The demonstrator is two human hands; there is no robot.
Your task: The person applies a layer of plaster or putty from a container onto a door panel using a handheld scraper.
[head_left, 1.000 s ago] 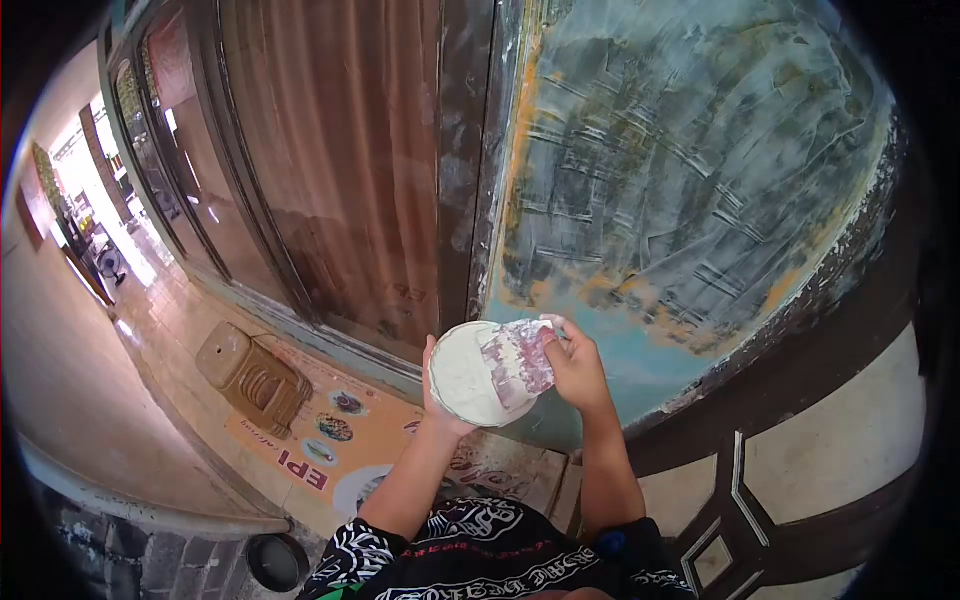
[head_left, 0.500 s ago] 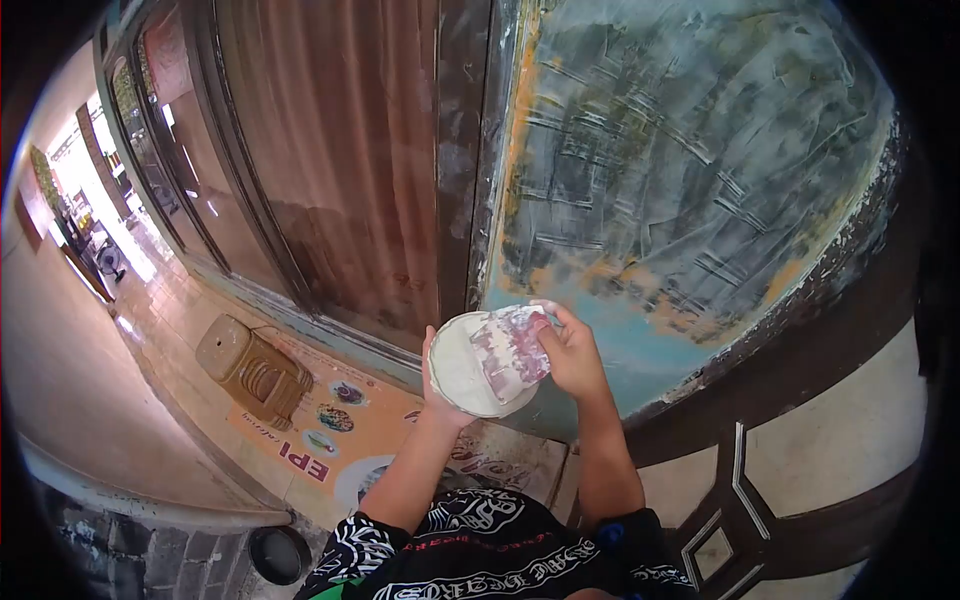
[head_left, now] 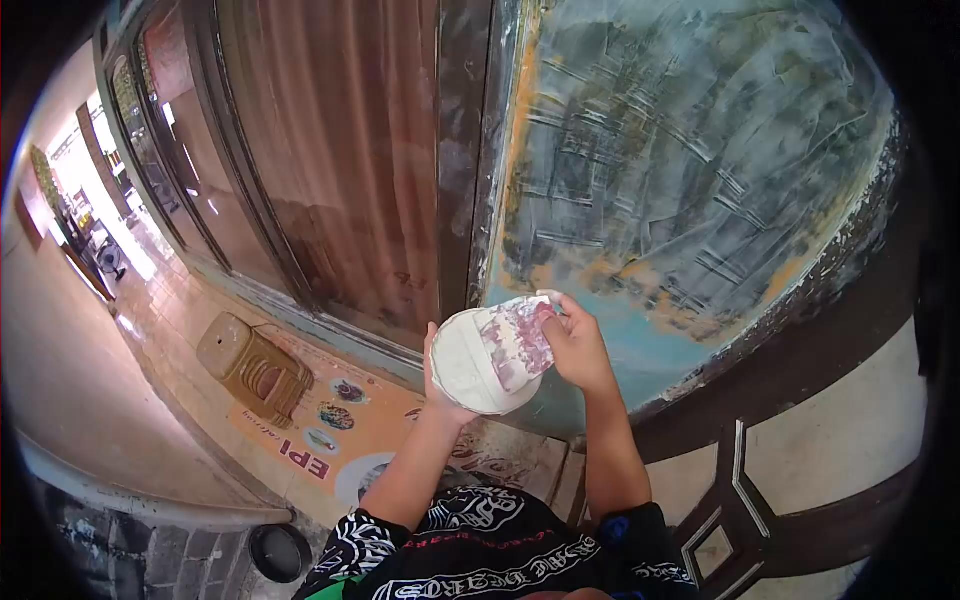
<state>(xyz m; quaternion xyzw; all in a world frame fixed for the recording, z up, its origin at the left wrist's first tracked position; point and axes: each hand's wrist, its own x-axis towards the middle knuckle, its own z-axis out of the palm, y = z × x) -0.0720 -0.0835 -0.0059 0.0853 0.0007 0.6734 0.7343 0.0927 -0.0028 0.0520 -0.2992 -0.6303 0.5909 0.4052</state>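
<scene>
My left hand (head_left: 447, 405) is wrapped under and around the left side of a round tub (head_left: 512, 401), its fingers up at the rim. Pale, creamy putty (head_left: 460, 362) fills the tub, with a straight ridge running across its surface. My right hand (head_left: 580, 350) pinches a flat reddish putty scraper (head_left: 516, 345) between thumb and fingers. White putty is smeared over much of the scraper's face. Its blade lies over the right part of the tub, close to the putty.
Ahead on the right is a wall panel (head_left: 660, 150) with grey, streaky filler and orange and turquoise patches. A curtained window (head_left: 345, 150) adjoins it. On the floor are a brown plastic stool (head_left: 255, 370), an orange banner (head_left: 285, 430) and a black round container (head_left: 280, 553).
My right hand and the scraper have shifted slightly right and up the tub. The putty exposed left of the blade is wider and shows a ridge.
</scene>
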